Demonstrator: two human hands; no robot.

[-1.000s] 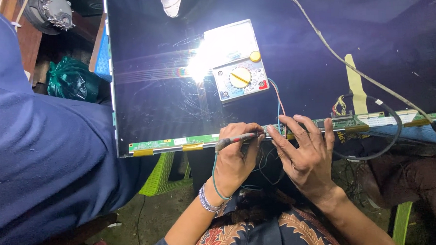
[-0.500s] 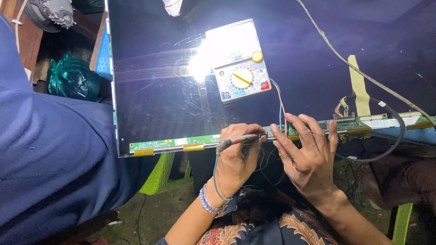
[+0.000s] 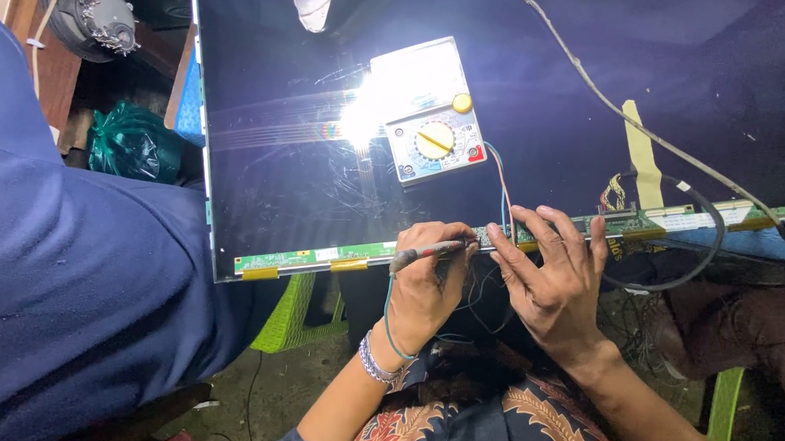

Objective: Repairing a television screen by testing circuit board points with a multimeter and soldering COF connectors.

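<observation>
A large dark display panel (image 3: 303, 189) lies flat, with a narrow green circuit strip (image 3: 306, 256) along its near edge. My left hand (image 3: 426, 285) grips a grey test probe (image 3: 425, 254) and presses its tip onto the strip. A green lead runs down from the probe. My right hand (image 3: 554, 280) rests with fingers spread on the strip just right of the probe tip. An analog multimeter (image 3: 427, 113) with a yellow dial lies on the panel above my hands, under bright glare. Its red and blue leads (image 3: 503, 189) drop toward the strip.
Another person's blue sleeve (image 3: 69, 287) fills the left side. A grey cable (image 3: 635, 122) crosses the panel at the right, and a black cable (image 3: 703, 260) loops below the strip. A green plastic stool (image 3: 295, 313) stands beneath. A green bag (image 3: 129, 144) sits at the upper left.
My hands have held nearly still on the strip. The right fingers shifted slightly along it.
</observation>
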